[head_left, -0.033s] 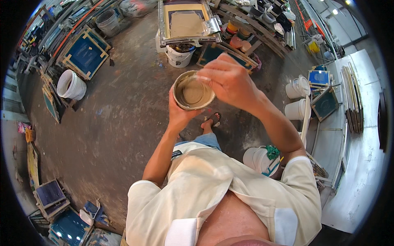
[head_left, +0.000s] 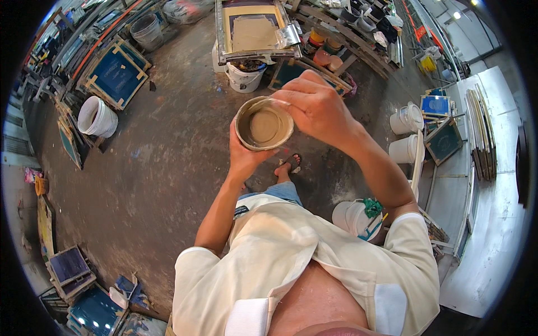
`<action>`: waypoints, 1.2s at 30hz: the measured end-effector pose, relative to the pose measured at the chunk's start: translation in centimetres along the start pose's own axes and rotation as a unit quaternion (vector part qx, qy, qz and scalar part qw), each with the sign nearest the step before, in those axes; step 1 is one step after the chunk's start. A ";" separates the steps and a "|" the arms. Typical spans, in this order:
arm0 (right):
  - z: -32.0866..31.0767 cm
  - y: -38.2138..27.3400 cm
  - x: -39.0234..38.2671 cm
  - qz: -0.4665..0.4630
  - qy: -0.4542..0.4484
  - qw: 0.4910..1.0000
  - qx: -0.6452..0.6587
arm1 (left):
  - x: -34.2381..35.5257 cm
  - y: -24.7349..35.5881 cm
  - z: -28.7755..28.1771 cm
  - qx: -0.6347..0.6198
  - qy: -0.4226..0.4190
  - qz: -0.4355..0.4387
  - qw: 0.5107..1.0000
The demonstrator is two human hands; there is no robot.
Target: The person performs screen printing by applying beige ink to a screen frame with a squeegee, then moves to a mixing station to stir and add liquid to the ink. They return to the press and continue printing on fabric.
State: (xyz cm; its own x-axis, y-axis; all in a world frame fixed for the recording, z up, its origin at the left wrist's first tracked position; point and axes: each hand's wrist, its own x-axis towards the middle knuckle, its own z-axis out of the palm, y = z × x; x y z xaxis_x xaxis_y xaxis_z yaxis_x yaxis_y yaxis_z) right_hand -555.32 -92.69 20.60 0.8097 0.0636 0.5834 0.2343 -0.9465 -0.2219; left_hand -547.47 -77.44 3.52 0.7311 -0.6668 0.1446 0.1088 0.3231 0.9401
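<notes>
A round tub [head_left: 263,124] with thick tan paste or ink coating its inside is held up in front of me. My left hand [head_left: 246,157] wraps round its near left side, thumb and fingers pressed to the wall. At the tub's upper right rim is my right hand [head_left: 311,109], its fingers pinched together. Whatever sits in that pinch, if anything, is hidden or too small to name. Beyond the tub stands a printing frame [head_left: 221,28] bearing a tan sheet [head_left: 254,35], with a small clear packet [head_left: 287,35] at its right side.
A white bucket [head_left: 245,80] is under the frame. Other buckets stand at left [head_left: 97,116], right [head_left: 404,150] and by my right elbow [head_left: 350,217]. Blue mesh screens [head_left: 119,75] lean at the far left. A pale metal table [head_left: 499,224] runs along the right.
My right hand, blurred before, now shows sharply and has shifted a little toward the rim's right side. The tub has moved very slightly left.
</notes>
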 end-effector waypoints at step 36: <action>0.7 2.1 1.6 -0.027 -0.039 0.998 -0.030 | 1.4 -0.4 -1.7 0.022 -0.008 0.020 1.000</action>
State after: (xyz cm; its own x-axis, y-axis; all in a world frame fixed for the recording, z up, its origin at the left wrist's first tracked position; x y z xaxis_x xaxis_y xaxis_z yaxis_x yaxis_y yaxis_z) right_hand -553.19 -94.34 20.53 0.8362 0.1378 0.5308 0.2487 -0.9580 -0.1431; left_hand -545.32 -77.41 2.81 0.7234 -0.6645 0.1875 0.0494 0.3206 0.9459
